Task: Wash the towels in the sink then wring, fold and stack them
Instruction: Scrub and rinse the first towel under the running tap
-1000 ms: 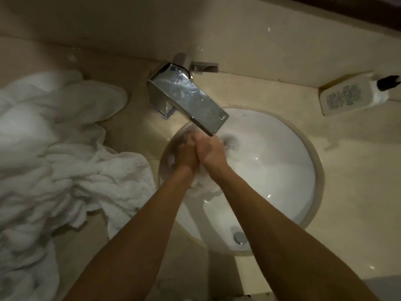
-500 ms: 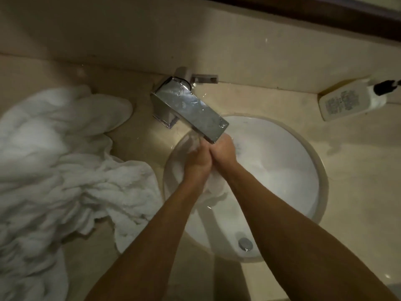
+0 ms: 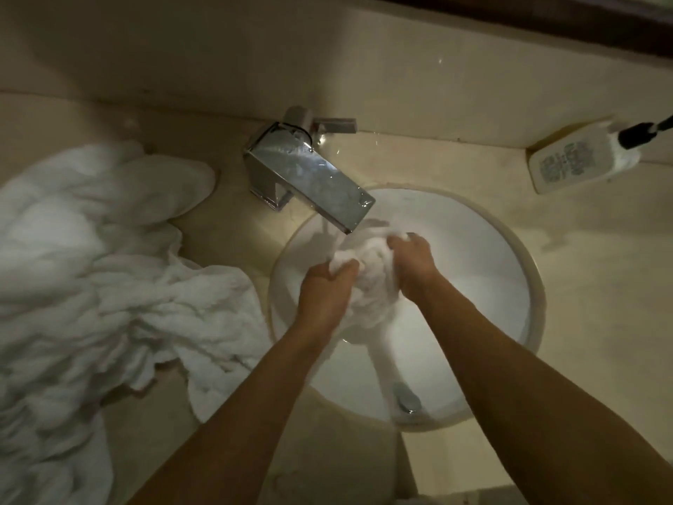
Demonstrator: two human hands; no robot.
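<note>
Our left hand [image 3: 326, 289] and right hand [image 3: 413, 266] each grip a bunched white towel [image 3: 369, 277] over the sink [image 3: 524, 264], below the faucet [image 3: 309, 184]. We should rub the folds firmly together under the spout.

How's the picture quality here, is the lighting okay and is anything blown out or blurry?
Head view: dim, warm light; the sink is brightest, so the wet towel nearly blends into it; glare streaks the faucet; the towel pile looks soft; wide-angle bending curves the counter edges.
</note>
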